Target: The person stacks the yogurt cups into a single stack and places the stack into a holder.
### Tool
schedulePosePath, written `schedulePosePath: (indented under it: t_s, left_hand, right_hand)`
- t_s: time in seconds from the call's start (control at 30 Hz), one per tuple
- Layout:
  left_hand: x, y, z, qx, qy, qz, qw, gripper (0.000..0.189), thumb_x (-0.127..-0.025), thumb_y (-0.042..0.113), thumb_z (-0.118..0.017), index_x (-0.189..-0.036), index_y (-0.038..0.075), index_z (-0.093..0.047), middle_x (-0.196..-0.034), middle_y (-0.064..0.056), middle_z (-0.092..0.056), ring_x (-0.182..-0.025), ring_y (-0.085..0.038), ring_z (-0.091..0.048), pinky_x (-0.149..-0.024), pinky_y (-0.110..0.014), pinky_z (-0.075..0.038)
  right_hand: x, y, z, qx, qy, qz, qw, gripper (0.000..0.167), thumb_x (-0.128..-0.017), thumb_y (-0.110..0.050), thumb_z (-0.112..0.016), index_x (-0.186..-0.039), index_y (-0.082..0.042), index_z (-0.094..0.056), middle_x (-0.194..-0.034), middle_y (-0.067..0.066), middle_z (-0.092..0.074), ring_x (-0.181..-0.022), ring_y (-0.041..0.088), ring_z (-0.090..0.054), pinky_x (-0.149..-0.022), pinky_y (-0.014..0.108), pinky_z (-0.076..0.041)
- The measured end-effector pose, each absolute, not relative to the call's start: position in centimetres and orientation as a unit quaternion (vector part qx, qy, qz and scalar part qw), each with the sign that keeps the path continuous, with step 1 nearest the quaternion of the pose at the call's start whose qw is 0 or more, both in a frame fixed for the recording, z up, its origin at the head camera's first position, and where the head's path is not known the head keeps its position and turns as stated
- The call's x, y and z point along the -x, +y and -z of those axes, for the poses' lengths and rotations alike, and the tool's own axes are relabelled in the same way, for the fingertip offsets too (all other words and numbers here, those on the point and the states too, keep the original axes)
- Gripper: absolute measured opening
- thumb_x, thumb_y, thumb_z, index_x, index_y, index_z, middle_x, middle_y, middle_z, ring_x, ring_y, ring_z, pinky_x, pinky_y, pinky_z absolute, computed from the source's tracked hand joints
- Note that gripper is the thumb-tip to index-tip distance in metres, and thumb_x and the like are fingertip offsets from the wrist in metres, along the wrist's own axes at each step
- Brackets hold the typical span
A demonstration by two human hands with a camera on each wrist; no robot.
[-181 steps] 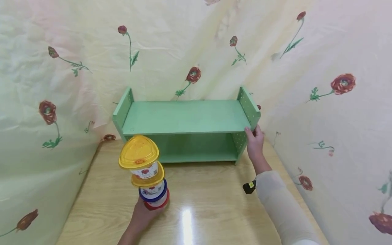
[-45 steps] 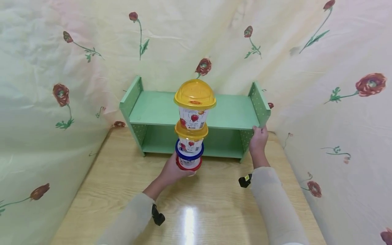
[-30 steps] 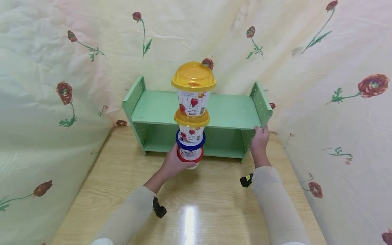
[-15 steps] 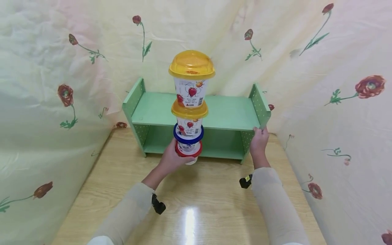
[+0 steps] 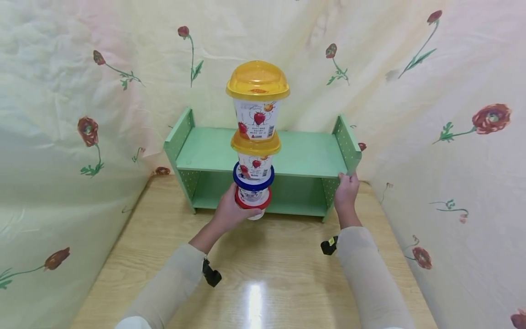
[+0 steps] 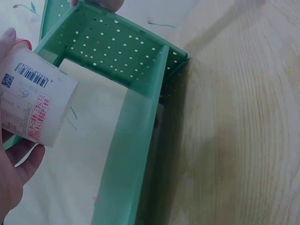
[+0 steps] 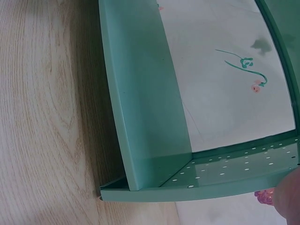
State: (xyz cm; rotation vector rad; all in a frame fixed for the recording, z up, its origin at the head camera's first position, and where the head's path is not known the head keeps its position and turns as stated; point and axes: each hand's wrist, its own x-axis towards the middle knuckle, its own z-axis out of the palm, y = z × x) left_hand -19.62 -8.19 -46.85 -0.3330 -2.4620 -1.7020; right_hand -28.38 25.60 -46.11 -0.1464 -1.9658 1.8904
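Observation:
My left hand (image 5: 230,210) holds up a tower of several lidded plastic tubs, gripping the bottom one with the red lid (image 5: 263,201). Above it stand a tub with a blue lid (image 5: 253,183), one with a yellow lid (image 5: 255,148), and on top the largest tub (image 5: 258,119), under a domed yellow lid. In the left wrist view, thumb and fingers go round the bottom tub (image 6: 35,96), whose barcode shows. My right hand (image 5: 347,192) grips the front edge of the right side panel of a green two-level shelf (image 5: 312,155); its far fingers are hidden.
The shelf stands on a wooden table (image 5: 287,274) against a cloth backdrop (image 5: 123,27) printed with red flowers. Its upper board has raised, perforated end panels. A wrist camera (image 5: 211,274) sits on the left sleeve and another (image 5: 328,246) on the right.
Since six seconds ago, my left hand has carried the leaning tub tower from the left to the shelf's middle. It stands straighter and rises slightly over the last second. My right hand stays on the panel.

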Motion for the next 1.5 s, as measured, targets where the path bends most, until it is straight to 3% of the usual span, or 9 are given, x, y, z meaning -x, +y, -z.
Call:
schedulePosePath:
  t_s: [1.5]
  left_hand:
    - [21.9,-7.7,37.5,0.177,-0.799,0.571,0.062,0.081,-0.080,0.033,-0.088,-0.144,0.016,-0.041,-0.134,-0.001,-0.059,-0.117,-0.020,-0.059,-0.095,-0.045,-0.054]
  right_hand:
    - [28.3,25.5,45.8,0.051,-0.695,-0.692,0.188,0.054,-0.101,-0.009,-0.035,-0.155,-0.011,-0.037,-0.158,0.004,-0.041,-0.146,0.015,-0.032,-0.121,0.031,-0.024]
